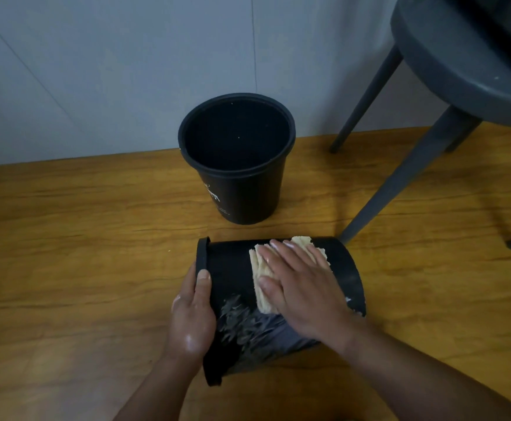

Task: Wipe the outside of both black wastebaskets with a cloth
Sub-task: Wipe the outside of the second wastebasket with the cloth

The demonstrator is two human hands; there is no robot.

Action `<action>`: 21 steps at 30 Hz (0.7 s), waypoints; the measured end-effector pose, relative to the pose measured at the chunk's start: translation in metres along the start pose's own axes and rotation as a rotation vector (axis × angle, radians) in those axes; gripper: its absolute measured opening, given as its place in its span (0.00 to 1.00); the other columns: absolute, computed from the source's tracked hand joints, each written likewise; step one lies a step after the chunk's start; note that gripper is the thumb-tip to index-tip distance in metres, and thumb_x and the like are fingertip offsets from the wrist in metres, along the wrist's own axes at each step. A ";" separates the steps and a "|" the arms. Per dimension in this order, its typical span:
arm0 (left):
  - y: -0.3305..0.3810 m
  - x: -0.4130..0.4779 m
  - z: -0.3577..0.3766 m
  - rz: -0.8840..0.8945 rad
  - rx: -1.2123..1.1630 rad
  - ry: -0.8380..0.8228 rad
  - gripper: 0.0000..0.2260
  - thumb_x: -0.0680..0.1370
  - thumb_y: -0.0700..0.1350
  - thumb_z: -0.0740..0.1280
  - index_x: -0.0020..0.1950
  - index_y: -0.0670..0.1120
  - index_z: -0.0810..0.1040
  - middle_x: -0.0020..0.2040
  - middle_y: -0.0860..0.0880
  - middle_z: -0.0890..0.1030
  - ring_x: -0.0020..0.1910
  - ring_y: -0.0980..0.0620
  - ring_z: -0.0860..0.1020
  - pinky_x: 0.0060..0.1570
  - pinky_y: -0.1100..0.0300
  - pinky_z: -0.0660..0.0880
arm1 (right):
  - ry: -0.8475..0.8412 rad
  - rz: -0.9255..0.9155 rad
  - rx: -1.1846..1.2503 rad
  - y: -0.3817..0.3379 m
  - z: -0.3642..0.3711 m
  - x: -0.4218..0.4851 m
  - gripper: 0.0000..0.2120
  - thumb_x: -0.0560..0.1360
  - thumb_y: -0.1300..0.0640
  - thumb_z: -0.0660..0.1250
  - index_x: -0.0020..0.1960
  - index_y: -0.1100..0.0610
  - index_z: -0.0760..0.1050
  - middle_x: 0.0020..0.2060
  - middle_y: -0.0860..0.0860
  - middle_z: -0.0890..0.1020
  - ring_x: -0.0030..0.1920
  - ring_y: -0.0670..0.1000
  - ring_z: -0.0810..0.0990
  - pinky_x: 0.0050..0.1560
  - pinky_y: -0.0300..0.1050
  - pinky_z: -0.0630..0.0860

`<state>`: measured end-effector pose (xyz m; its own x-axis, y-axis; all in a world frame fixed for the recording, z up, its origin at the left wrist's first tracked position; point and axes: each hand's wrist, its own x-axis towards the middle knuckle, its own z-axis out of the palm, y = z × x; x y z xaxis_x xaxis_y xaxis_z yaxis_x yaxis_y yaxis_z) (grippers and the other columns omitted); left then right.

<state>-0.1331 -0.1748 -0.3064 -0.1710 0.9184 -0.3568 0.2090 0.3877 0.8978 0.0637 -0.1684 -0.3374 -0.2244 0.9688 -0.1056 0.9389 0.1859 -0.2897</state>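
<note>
Kid: Hands come first. What does the left hand [191, 314] do?
Pal: It grips the rim of the near wastebasket [233, 268]. Its thumb lies on the black side and its fingers wrap round the rim.
Kid: And the right hand [302, 293]?
Pal: It lies flat, fingers straight and close together, and presses the cloth [263, 299] on the black side.
Kid: Where is that wastebasket?
Pal: It lies on its side on the wood floor [65, 238], with its open end to the left. White smears [239, 320] show on it between the 2 hands, just beside the cloth.
Kid: And the other wastebasket?
Pal: The far wastebasket [248, 192] stands upright behind it, apart from it, near the grey wall [96, 71]. It has a small white picture on its side.
Kid: Anything else?
Pal: A dark chair [460, 71] stands to the right. 1 leg comes down near the bottom of the near wastebasket.
</note>
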 end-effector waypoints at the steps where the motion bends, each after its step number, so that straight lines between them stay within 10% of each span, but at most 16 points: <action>1: -0.002 -0.003 0.000 0.027 0.026 -0.002 0.17 0.85 0.55 0.53 0.70 0.58 0.74 0.53 0.59 0.82 0.51 0.65 0.80 0.49 0.64 0.76 | -0.017 0.010 0.011 0.001 -0.001 0.004 0.31 0.82 0.34 0.38 0.82 0.43 0.53 0.80 0.44 0.60 0.80 0.48 0.55 0.80 0.55 0.49; 12: -0.010 -0.009 0.002 0.010 0.025 0.002 0.20 0.85 0.53 0.52 0.76 0.56 0.68 0.55 0.60 0.80 0.48 0.76 0.76 0.40 0.78 0.72 | -0.166 0.239 0.041 -0.002 -0.019 0.058 0.24 0.84 0.41 0.45 0.72 0.47 0.69 0.71 0.47 0.73 0.72 0.52 0.67 0.73 0.57 0.57; 21: -0.012 -0.013 0.001 -0.029 -0.048 0.003 0.15 0.85 0.53 0.53 0.65 0.67 0.74 0.55 0.60 0.84 0.54 0.63 0.81 0.59 0.56 0.75 | 0.060 -0.044 -0.021 -0.079 0.010 0.018 0.27 0.85 0.41 0.44 0.79 0.51 0.60 0.77 0.51 0.66 0.78 0.54 0.60 0.78 0.60 0.54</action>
<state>-0.1322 -0.1916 -0.3125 -0.1793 0.9064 -0.3824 0.1577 0.4102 0.8983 -0.0173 -0.1669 -0.3257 -0.2501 0.9675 -0.0360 0.9338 0.2312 -0.2731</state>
